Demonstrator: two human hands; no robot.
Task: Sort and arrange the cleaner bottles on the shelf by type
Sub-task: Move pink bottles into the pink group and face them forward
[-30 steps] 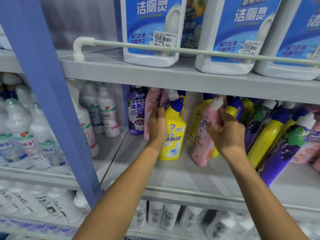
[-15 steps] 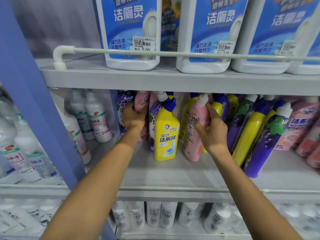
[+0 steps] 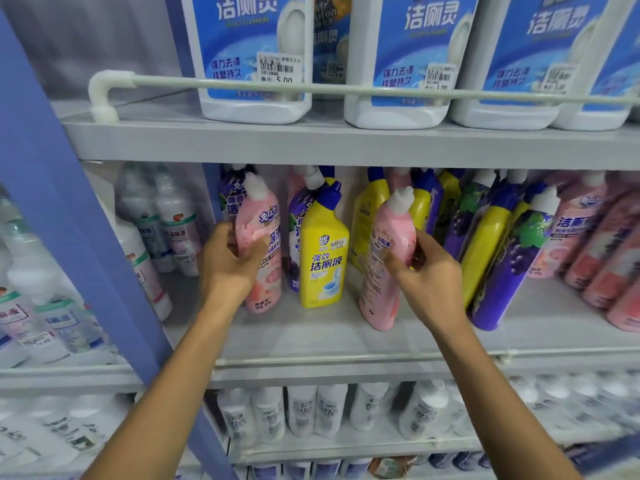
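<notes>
Store shelf (image 3: 311,337), middle tier, mixed cleaner bottles. Left of the yellow bottle (image 3: 323,261), the left hand (image 3: 228,261) wraps the first pink bottle (image 3: 259,216) at mid-body. Right of the yellow bottle, the right hand (image 3: 426,271) grips the second pink bottle (image 3: 388,271), which is tilted. Probably full and fairly heavy; stiff, slick plastic, so grip the body, not the cap. Caps on, opaque, contents unseen. Farther right, leaning bottles (image 3: 502,258) are jumbled.

jugs (image 3: 256,110) cropped (caps unseen), lower bottles (image 3: 301,410) blurred
</notes>
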